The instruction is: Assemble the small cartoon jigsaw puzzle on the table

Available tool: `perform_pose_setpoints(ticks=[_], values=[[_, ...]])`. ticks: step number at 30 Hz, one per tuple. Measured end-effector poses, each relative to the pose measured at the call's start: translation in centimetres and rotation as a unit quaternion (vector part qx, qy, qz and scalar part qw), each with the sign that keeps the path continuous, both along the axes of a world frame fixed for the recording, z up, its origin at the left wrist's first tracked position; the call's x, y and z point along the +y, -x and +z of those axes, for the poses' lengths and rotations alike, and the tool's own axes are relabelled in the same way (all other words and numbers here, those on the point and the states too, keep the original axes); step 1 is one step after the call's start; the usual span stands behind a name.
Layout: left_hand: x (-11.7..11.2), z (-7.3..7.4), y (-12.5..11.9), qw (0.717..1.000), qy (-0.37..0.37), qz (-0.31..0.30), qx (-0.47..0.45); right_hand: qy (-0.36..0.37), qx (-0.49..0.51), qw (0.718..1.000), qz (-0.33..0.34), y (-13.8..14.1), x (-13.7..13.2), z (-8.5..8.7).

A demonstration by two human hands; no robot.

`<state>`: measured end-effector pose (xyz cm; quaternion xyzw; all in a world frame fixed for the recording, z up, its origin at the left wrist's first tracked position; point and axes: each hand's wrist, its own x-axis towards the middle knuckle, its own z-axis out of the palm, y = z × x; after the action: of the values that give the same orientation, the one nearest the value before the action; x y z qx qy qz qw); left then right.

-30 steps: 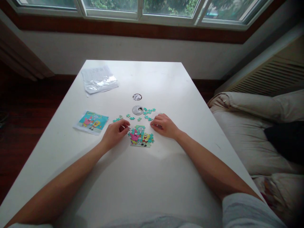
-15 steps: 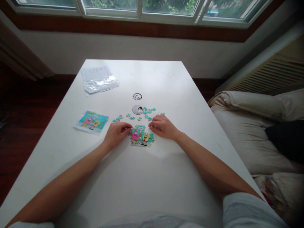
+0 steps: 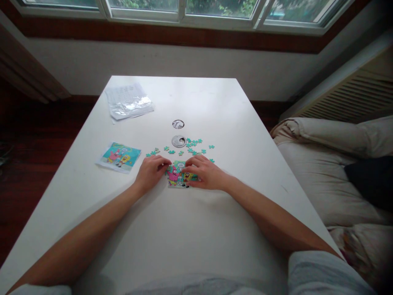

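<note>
A partly joined jigsaw puzzle (image 3: 173,177) with a pink starfish, a squid and a yellow sponge figure lies flat before me. My left hand (image 3: 152,171) is closed in a pinch at its upper left edge; whatever sits between the fingertips is too small to make out. Over the right part of the puzzle rests my right hand (image 3: 207,173), fingers spread and touching it, covering some of the sponge figure. Just beyond the hands are several loose teal jigsaw pieces (image 3: 192,143). The reference picture (image 3: 121,157) lies left of my left hand.
Two round cutouts mark the white table (image 3: 184,229); the nearer one is a metallic ring (image 3: 179,141), the farther a dark-rimmed disc (image 3: 178,124). A clear plastic sleeve with papers (image 3: 129,101) lies at the far left. A cushioned seat (image 3: 302,172) stands along the right side.
My right hand has moved left and down from beside the puzzle's upper right corner onto its right part, and its fingers have spread. My left hand stays in nearly the same place.
</note>
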<state>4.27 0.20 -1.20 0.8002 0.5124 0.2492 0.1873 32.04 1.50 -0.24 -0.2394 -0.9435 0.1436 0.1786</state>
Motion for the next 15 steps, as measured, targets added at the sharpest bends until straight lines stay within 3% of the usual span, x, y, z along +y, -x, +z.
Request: perform_pose_setpoints(ticks=[15], values=[[-0.61,0.26,0.23,0.998,-0.025,0.015,0.049,0.006,-0.022,1.000,0.015,-0.26,0.00,-0.15]])
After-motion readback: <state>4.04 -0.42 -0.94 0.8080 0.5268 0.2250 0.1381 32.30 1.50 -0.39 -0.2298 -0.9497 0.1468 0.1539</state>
